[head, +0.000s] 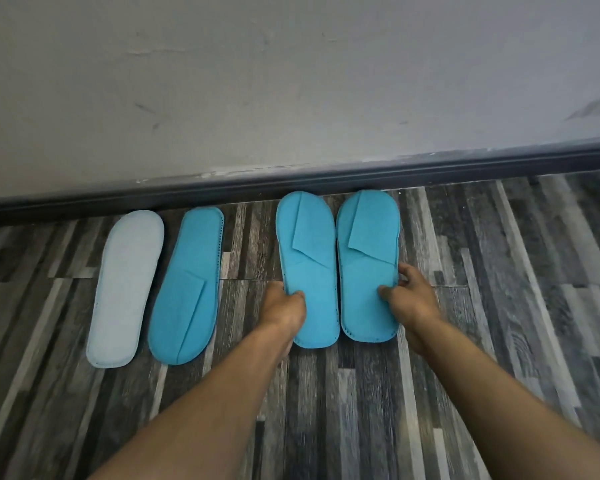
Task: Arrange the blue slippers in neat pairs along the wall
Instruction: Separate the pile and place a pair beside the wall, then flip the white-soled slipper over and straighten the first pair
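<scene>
Two blue slippers lie side by side, toes touching the dark skirting. My left hand (284, 308) grips the left one (309, 268) at its left edge. My right hand (407, 296) grips the right one (368, 271) at its right edge. Further left, a third blue slipper (187, 289) lies upper side up with its toe strap towards me. Beside it a fourth slipper (125, 289) lies sole up, showing a pale blue underside. Both of those are slanted and apart from each other.
A grey-white wall (291, 81) with a dark skirting board (326, 181) runs across the view. The floor (499, 271) is grey wood-pattern planks. Floor space extends right of the held pair and towards me.
</scene>
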